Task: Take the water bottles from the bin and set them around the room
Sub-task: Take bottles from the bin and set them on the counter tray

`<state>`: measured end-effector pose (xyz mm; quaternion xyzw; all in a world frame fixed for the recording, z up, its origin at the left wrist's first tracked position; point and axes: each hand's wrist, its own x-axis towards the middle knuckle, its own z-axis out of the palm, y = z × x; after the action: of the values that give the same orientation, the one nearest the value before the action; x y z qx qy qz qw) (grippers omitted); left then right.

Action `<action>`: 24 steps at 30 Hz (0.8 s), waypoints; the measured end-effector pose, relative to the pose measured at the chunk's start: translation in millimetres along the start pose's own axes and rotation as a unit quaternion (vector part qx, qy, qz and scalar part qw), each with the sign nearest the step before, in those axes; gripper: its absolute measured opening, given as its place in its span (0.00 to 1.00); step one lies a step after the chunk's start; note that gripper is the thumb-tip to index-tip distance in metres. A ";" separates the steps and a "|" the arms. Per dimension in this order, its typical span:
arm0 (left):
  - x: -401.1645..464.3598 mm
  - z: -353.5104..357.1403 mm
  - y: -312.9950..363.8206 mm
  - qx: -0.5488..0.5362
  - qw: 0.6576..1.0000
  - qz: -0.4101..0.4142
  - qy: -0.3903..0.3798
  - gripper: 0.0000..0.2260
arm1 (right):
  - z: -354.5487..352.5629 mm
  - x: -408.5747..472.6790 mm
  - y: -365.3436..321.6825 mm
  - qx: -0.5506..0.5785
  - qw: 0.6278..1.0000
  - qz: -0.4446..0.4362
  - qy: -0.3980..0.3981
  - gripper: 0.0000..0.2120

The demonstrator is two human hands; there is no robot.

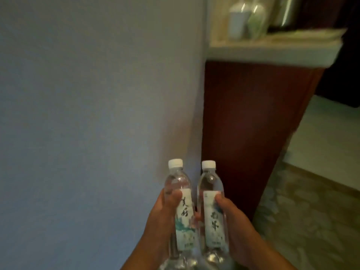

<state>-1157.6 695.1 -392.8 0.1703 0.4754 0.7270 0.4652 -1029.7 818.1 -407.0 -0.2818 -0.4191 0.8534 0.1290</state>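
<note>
Two capped water bottles, left bottle (pixel 180 203) and right bottle (pixel 211 207), carried upright, side by side, before the wall (pixel 87 114); gripped by left hand (pixel 161 217) and right hand (pixel 235 225). Best kept vertical toward counter (pixel 272 49).

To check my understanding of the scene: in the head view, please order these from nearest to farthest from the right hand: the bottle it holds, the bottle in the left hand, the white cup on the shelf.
1. Right bottle, gripped by the right hand.
2. Left bottle, just beside it, gripped by the left hand.
3. White cup, far up on the shelf.
</note>
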 end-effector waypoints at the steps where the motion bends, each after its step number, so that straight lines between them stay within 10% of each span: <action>1: -1.9 25.3 26.3 0.031 0.999 0.031 -0.001 0.38 | 10.1 -14.4 -32.3 0.002 0.999 -0.031 -0.024 0.29; 7: -2.8 167.4 155.8 0.213 0.964 0.159 -0.028 0.36 | 29.4 -97.4 -213.8 -0.098 0.977 -0.185 0.042 0.30; 24: 83.3 451.7 268.4 0.215 0.940 0.229 -0.136 0.22 | -46.3 -165.3 -506.0 -0.186 0.918 -0.350 -0.031 0.17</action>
<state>-1026.4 974.8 40.3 0.4679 0.5004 0.6644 0.2987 -877.0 1083.9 30.7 -0.1095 -0.6457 0.6687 0.3521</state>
